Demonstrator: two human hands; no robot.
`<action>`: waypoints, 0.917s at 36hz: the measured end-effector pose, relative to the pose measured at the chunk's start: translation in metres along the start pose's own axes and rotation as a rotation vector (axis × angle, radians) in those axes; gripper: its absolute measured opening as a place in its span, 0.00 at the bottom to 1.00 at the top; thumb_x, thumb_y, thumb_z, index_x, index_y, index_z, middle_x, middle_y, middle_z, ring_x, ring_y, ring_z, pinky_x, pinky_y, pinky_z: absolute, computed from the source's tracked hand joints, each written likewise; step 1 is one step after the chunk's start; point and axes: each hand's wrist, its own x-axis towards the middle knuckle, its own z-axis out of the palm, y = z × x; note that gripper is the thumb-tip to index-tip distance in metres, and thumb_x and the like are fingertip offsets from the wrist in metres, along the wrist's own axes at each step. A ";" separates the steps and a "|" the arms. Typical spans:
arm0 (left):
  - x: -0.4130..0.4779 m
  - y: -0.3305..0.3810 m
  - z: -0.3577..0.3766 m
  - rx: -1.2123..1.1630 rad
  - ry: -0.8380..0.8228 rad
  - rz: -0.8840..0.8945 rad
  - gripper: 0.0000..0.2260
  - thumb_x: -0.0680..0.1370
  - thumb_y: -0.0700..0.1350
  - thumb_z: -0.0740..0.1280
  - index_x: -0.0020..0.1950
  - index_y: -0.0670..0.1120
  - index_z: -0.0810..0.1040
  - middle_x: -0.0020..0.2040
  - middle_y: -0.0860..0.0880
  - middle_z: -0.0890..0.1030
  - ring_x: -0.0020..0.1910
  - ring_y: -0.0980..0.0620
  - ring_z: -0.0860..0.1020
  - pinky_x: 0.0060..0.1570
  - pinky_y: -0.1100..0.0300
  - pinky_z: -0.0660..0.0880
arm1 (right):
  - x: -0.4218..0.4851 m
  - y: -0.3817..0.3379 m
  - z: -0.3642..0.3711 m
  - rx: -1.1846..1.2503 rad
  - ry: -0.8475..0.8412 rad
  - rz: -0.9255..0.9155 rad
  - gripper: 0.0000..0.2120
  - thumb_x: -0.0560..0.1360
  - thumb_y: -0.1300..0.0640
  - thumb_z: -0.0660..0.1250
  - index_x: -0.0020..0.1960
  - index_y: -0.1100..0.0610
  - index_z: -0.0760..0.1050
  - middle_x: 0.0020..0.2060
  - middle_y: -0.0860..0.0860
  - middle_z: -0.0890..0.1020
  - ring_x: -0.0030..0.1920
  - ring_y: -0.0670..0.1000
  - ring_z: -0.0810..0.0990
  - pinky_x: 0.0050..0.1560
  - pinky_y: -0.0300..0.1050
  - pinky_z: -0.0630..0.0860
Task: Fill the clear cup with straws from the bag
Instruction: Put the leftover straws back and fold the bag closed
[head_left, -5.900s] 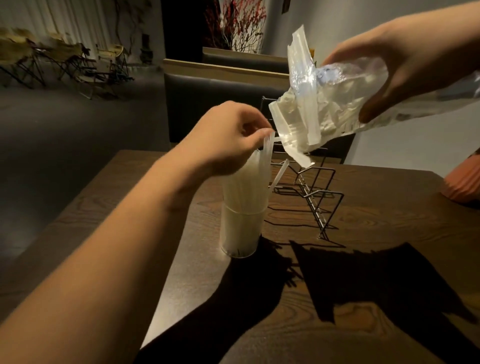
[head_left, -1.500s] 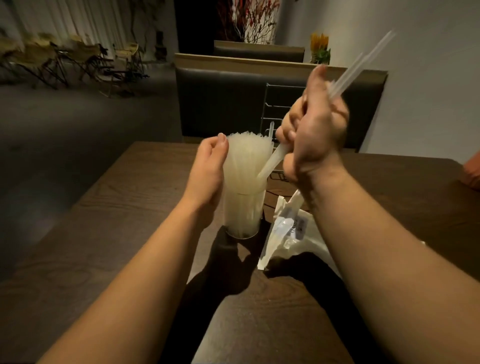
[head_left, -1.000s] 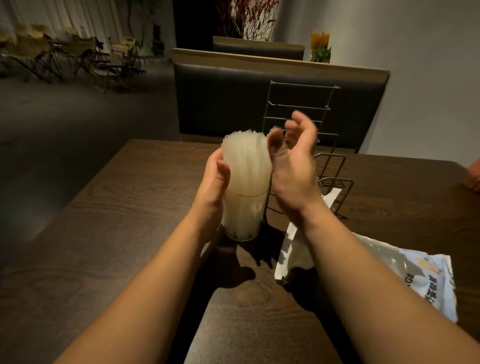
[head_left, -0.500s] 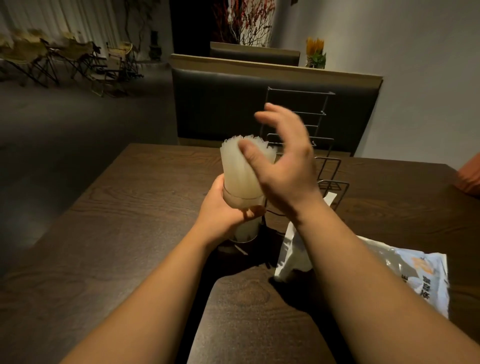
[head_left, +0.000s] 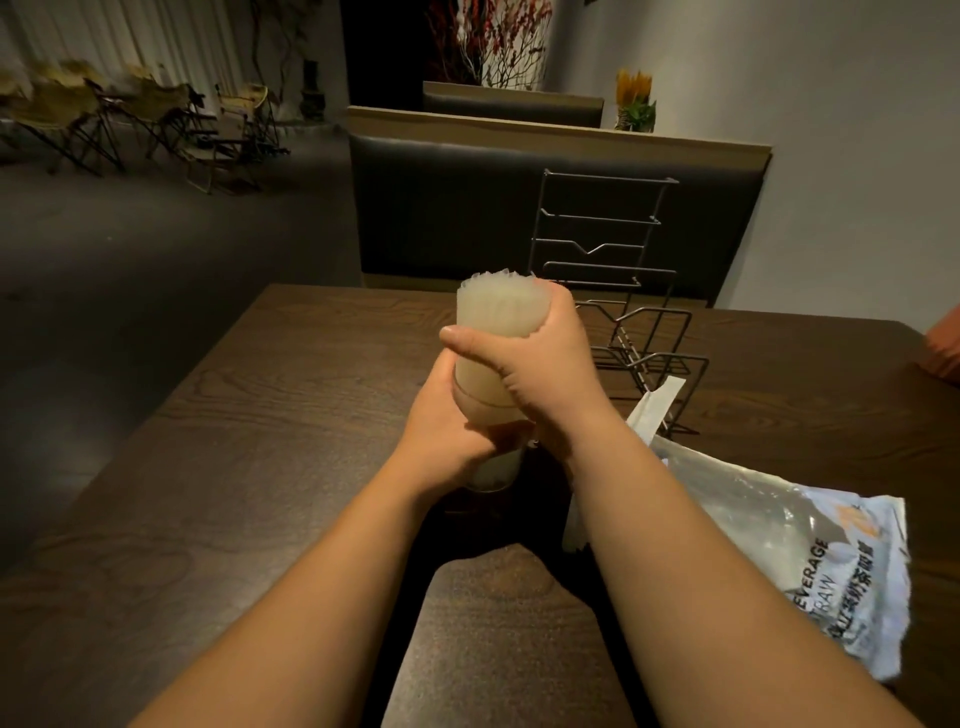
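A clear cup (head_left: 493, 470) stands on the dark wooden table (head_left: 260, 441), packed with a thick bundle of pale wrapped straws (head_left: 491, 306) that rise well above its rim. My left hand (head_left: 447, 436) wraps around the cup's middle from the left. My right hand (head_left: 535, 358) is closed around the straw bundle just above the rim, thumb across the front. The straw bag (head_left: 810, 561), clear plastic with a printed white end, lies flat on the table to the right of my right forearm.
A black wire rack (head_left: 613, 291) stands just behind and to the right of the cup. A padded bench back (head_left: 457, 208) runs along the table's far edge. An orange object (head_left: 945, 343) sits at the right edge.
My right hand, open beside the straws a moment ago, has come down and closed around the bundle. My left hand has slid lower and gripped the cup. The bag lies still.
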 end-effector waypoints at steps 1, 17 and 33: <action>0.000 0.001 0.001 0.007 -0.002 -0.001 0.41 0.67 0.40 0.82 0.76 0.50 0.66 0.67 0.52 0.79 0.66 0.59 0.78 0.61 0.63 0.76 | 0.002 -0.001 0.000 0.010 -0.020 0.011 0.44 0.61 0.52 0.82 0.70 0.51 0.62 0.59 0.49 0.73 0.59 0.50 0.74 0.59 0.50 0.76; 0.008 -0.009 -0.011 -0.068 0.158 -0.129 0.47 0.56 0.54 0.83 0.71 0.51 0.65 0.65 0.49 0.78 0.62 0.52 0.79 0.58 0.52 0.80 | -0.020 -0.010 -0.037 -0.148 -0.027 -0.136 0.49 0.64 0.53 0.80 0.76 0.48 0.54 0.73 0.49 0.67 0.70 0.47 0.67 0.70 0.49 0.68; 0.008 -0.002 -0.014 0.300 0.597 -0.022 0.38 0.67 0.59 0.78 0.69 0.47 0.66 0.64 0.48 0.67 0.64 0.49 0.67 0.64 0.53 0.69 | -0.042 0.040 -0.166 -0.940 -0.335 0.356 0.54 0.55 0.30 0.74 0.74 0.49 0.60 0.72 0.49 0.69 0.66 0.51 0.71 0.64 0.50 0.71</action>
